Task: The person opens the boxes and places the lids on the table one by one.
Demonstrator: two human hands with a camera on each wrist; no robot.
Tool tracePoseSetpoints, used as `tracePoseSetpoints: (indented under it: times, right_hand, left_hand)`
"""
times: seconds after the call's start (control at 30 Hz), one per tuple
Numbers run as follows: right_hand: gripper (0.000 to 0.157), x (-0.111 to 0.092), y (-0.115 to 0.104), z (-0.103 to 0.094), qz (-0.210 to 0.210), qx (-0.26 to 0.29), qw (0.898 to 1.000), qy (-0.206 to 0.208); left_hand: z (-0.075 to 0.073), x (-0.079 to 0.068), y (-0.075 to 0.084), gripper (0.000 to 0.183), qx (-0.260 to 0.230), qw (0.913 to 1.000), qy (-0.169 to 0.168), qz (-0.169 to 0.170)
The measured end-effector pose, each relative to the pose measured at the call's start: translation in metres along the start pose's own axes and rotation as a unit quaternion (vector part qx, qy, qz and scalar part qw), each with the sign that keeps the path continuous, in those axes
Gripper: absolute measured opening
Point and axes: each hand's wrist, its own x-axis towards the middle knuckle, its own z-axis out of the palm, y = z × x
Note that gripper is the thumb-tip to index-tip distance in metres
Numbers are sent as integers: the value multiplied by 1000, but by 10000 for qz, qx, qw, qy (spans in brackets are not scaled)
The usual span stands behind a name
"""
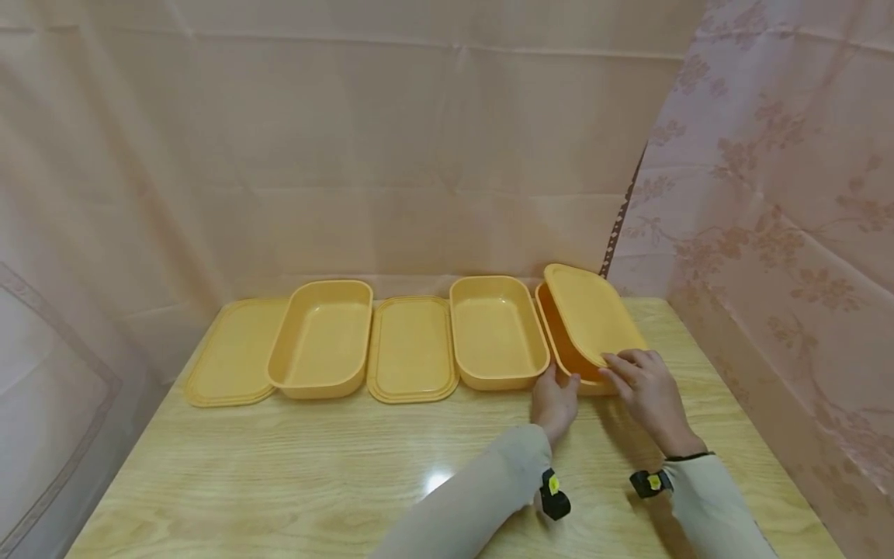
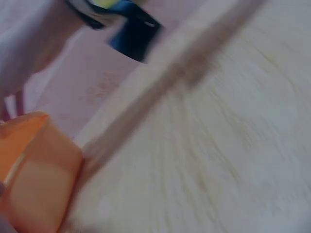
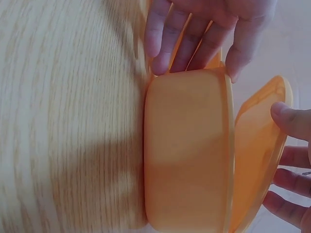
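Note:
At the right end of the row, a yellow rectangular food container point(image 1: 596, 386) stands on the table with its lid point(image 1: 594, 307) tilted over it. My right hand point(image 1: 649, 392) pinches the lid's near edge, thumb on one face and fingers on the other in the right wrist view. The lid point(image 3: 260, 131) slants away from the rim there, leaving a gap. My left hand point(image 1: 555, 404) touches the container's near left corner, its fingers extended along the side and the thumb by the rim. A blurred part of the container point(image 2: 46, 172) shows in the left wrist view.
Left of this container stand another open yellow container point(image 1: 499, 330), a flat lid point(image 1: 414, 349), a further open container point(image 1: 321, 338) and a second flat lid point(image 1: 233, 353). The wooden table point(image 1: 279, 473) backs onto a beige curtain point(image 1: 419, 155); patterned cloth point(image 1: 789, 233) hangs at right.

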Motion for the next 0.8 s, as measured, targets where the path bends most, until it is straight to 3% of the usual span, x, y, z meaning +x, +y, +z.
tracePoseSetpoints:
  times: [0.2,0.3,0.37,0.47,0.8]
  right_hand:
    - [37,0,2,-1,29,51,10000,61]
    - [28,1,4,-1,-31,60,9999,113]
    - [38,1,5,-1,-72,39,9998,157]
    - [66,3,6,-2,-89,1,9997,216]
    - [71,7,5,-4,65,74,9994,338]
  left_hand:
    - [2,-2,-1,54,5,9999,123,-96]
    - [1,-2,-1,54,60,9999,130,-56]
    - [2,-2,-1,54,71,9999,119,-47]
    - [2,-1,-1,54,30,9999,97,-78]
    - [4,2,-3,52,151,9996,231,-66]
